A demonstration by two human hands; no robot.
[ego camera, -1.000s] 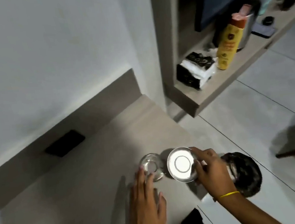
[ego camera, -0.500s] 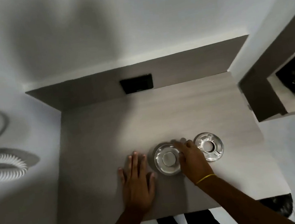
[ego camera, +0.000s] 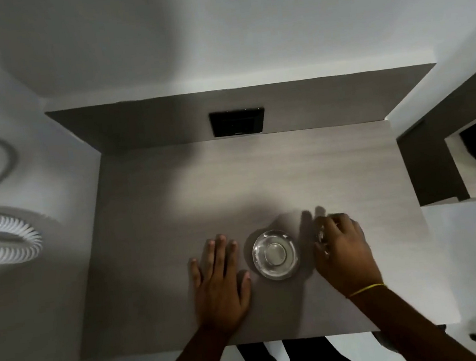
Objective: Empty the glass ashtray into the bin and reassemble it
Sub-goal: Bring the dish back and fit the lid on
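The glass ashtray bowl stands alone on the grey wooden table, between my two hands. My left hand lies flat on the table just left of the bowl, fingers spread, holding nothing. My right hand is to the right of the bowl, fingers curled over the glass ashtray lid. Only a glinting edge of the lid shows under the fingers. The bin is out of view.
A black socket plate sits in the table's back panel. A white coiled ring is on the left wall. A shelf unit with a dark box stands to the right. The table's front edge runs just below my wrists.
My right hand has let go of the bowl and moved right onto the lid. The bowl now stands free on the table. My left hand stays flat.
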